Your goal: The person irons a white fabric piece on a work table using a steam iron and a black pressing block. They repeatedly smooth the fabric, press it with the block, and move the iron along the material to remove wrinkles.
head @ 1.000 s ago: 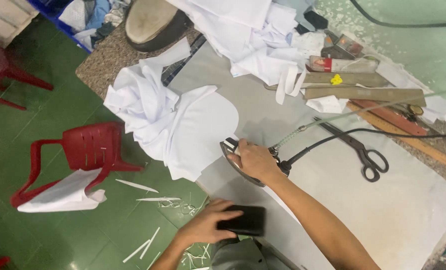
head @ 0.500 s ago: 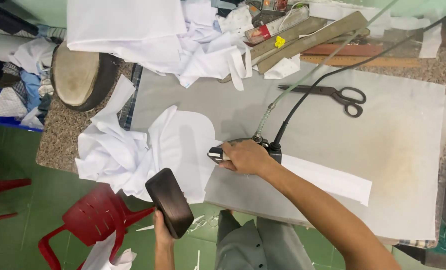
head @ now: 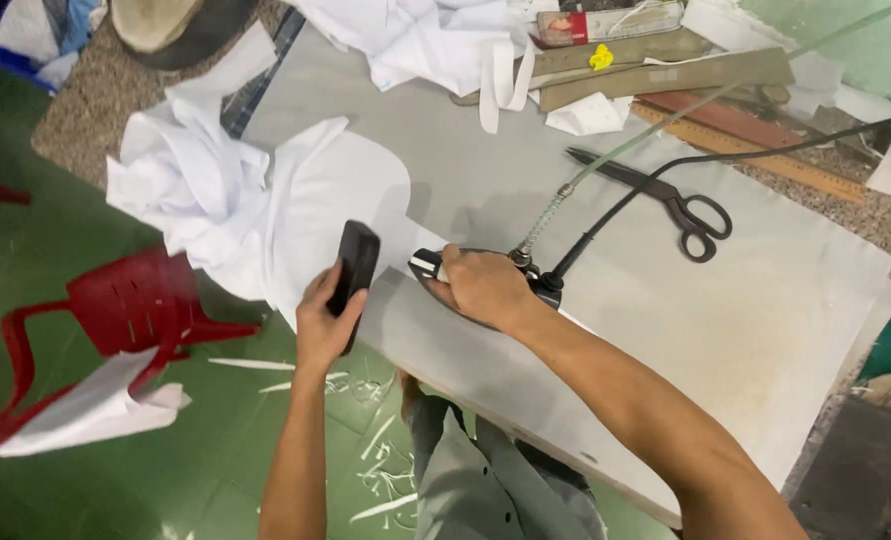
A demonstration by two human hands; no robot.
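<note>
My right hand (head: 486, 287) grips the handle of an electric iron (head: 428, 265) that rests on the grey padded table (head: 766, 300), its black cord running off to the upper right. My left hand (head: 324, 322) holds a black phone (head: 356, 262) upright at the table's near edge, just left of the iron. A white garment (head: 256, 200) lies crumpled and partly spread flat to the left of the iron, draping over the table edge.
Black scissors (head: 666, 200) lie beyond the iron. Wooden rulers (head: 756, 130), tan strips and more white cloth (head: 426, 40) crowd the far edge. A red plastic chair (head: 126, 310) with white fabric stands on the green floor, among paper scraps.
My left hand has brought the phone up from below the table to beside the iron. My right hand stays on the iron; the view has shifted.
</note>
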